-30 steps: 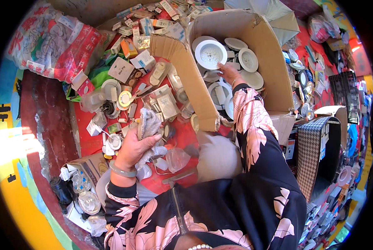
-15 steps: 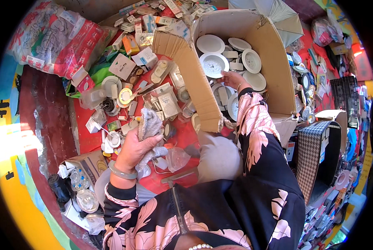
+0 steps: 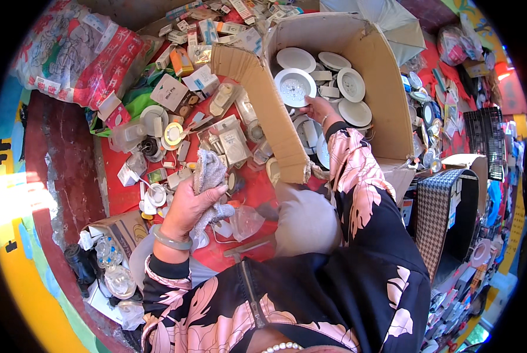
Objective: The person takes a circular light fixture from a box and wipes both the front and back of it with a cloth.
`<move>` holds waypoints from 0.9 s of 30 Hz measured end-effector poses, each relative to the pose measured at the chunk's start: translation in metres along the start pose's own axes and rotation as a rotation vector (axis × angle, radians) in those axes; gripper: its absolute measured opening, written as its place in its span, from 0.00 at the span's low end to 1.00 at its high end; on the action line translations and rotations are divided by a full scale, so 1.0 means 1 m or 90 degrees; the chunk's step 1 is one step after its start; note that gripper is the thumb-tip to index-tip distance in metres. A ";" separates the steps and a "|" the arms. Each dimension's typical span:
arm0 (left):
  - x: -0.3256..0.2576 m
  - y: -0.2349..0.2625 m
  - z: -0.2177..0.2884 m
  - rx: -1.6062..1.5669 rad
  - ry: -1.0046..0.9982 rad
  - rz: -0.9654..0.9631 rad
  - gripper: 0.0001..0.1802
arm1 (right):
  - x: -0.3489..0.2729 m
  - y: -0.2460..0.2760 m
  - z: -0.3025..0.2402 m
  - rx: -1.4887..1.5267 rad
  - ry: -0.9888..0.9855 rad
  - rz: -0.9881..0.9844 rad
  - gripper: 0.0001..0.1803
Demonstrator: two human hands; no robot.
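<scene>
1. Gripping a grey cloth, the left hand stands raised.
2. The right hand, stretched into the cardboard box, pinches a round white lamp by its rim, fingertips hidden.
3. Nearer lamps lie partly behind the right sleeve.

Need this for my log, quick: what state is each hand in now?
Left hand: closed, holding a crumpled grey cloth.
Right hand: closed on the rim of a round white lamp.
</scene>
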State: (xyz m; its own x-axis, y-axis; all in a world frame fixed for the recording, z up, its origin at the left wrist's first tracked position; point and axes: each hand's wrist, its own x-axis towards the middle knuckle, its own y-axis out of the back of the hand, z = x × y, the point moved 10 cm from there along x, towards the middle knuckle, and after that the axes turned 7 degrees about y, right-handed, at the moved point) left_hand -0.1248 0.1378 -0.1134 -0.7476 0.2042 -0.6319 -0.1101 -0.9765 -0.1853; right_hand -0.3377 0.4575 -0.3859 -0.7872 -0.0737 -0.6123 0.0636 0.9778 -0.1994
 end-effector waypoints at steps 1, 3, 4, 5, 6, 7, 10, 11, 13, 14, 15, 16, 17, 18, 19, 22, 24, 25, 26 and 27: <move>0.000 0.002 -0.001 0.008 -0.009 0.007 0.20 | -0.003 -0.003 -0.007 -0.027 0.029 0.013 0.09; 0.002 0.008 -0.005 0.029 -0.027 0.019 0.19 | -0.008 -0.004 -0.018 -0.078 0.089 0.040 0.09; 0.001 0.007 -0.005 0.027 -0.027 0.018 0.19 | -0.005 -0.005 -0.012 -0.084 0.052 0.026 0.09; 0.001 0.006 -0.004 0.025 -0.027 0.018 0.19 | -0.001 -0.005 -0.008 -0.090 0.014 0.011 0.09; 0.002 0.005 -0.002 0.025 -0.026 0.017 0.19 | 0.003 -0.003 -0.003 -0.094 -0.023 -0.002 0.09; 0.003 0.006 -0.001 0.027 -0.028 0.018 0.19 | 0.012 0.007 0.002 -0.097 -0.051 -0.025 0.09; 0.004 0.009 -0.003 0.023 -0.026 0.028 0.18 | 0.017 0.022 0.017 -0.147 -0.137 -0.051 0.11; 0.004 0.010 -0.002 0.020 -0.022 0.030 0.18 | 0.019 0.023 0.017 -0.177 -0.147 -0.051 0.11; 0.000 0.011 -0.003 0.008 -0.015 0.034 0.19 | 0.013 0.012 0.011 -0.237 -0.171 -0.057 0.10; -0.001 0.012 -0.004 0.000 -0.012 0.035 0.19 | 0.007 0.004 0.007 -0.246 -0.177 -0.029 0.11; 0.001 0.008 -0.002 -0.003 -0.013 0.024 0.19 | 0.010 0.012 0.005 -0.274 -0.168 -0.010 0.13; 0.003 0.005 -0.001 0.001 -0.015 0.017 0.19 | 0.014 0.019 0.004 -0.302 -0.159 0.009 0.15; 0.005 0.003 -0.001 0.005 -0.016 0.009 0.20 | 0.017 0.027 0.002 -0.329 -0.150 0.029 0.17; 0.002 0.008 -0.005 0.002 -0.014 0.025 0.20 | 0.003 0.009 -0.016 -0.431 -0.110 0.038 0.22; 0.003 0.009 -0.004 0.008 -0.025 0.031 0.18 | 0.007 0.014 -0.027 -0.539 -0.118 0.040 0.26; 0.003 0.014 -0.004 0.009 -0.039 0.049 0.14 | 0.009 0.017 -0.069 -0.727 -0.063 0.069 0.40; 0.005 0.013 -0.006 0.003 -0.018 0.039 0.17 | 0.040 0.024 -0.089 -0.801 0.119 0.161 0.41; 0.005 0.013 -0.006 0.001 -0.008 0.038 0.18 | 0.046 0.018 -0.101 -0.831 0.214 0.204 0.41; 0.005 0.013 -0.004 0.009 -0.008 0.037 0.18 | 0.055 0.018 -0.098 -0.774 0.220 0.212 0.38; 0.006 0.014 -0.004 0.013 -0.007 0.037 0.18 | 0.060 0.017 -0.098 -0.768 0.245 0.237 0.37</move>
State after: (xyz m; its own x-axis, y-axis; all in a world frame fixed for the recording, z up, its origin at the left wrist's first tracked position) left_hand -0.1278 0.1261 -0.1230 -0.7602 0.1468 -0.6329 -0.0803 -0.9879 -0.1328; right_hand -0.4442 0.4893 -0.3513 -0.9773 0.1005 -0.1865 -0.1122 0.5013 0.8580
